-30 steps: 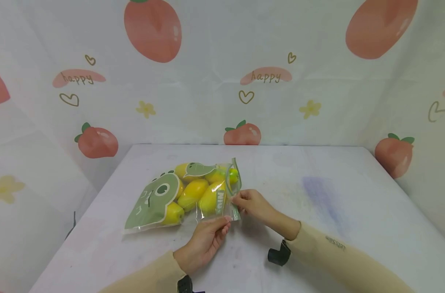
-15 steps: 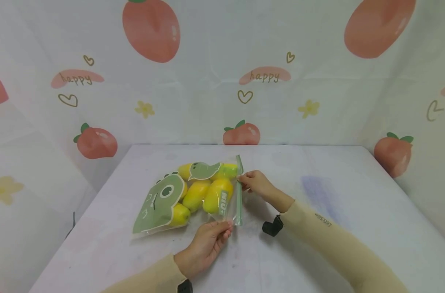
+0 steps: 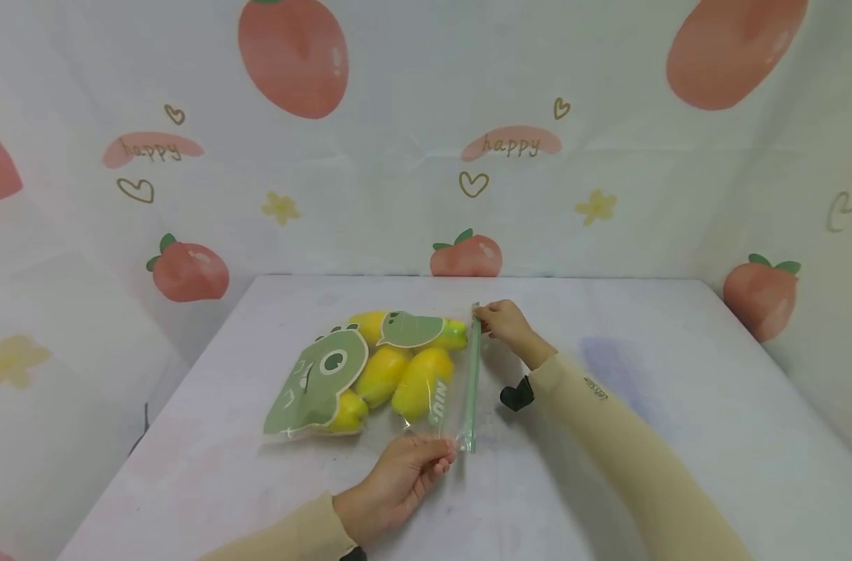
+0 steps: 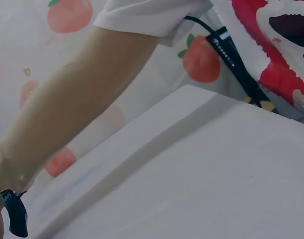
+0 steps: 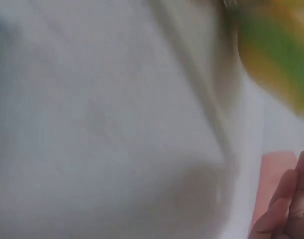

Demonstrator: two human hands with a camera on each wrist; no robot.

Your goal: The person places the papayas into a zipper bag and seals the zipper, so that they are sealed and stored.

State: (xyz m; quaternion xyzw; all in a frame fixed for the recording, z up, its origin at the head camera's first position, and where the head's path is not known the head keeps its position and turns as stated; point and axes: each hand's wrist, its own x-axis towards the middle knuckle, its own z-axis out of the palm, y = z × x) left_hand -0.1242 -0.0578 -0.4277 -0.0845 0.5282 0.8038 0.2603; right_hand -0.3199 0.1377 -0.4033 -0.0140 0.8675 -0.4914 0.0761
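A clear zip bag with a green dinosaur print lies on the table, several yellow mangoes inside it. Along its right end runs a green zip strip, now straight. My left hand pinches the bag's near corner between thumb and fingers. At the strip's far end my right hand pinches the bag's other corner. The right wrist view is blurred: the strip crosses it, a yellow-green fruit fills the upper right, and the left hand's fingers show low at the right.
The white table has a bluish stain on its right side. A white cloth backdrop printed with peaches stands behind and at the sides. A thin dark cord is at the left edge.
My right hand has slid away from me along the zip strip to its far end, and the strip has straightened. The bag has shifted right, with the left hand still holding its near corner.
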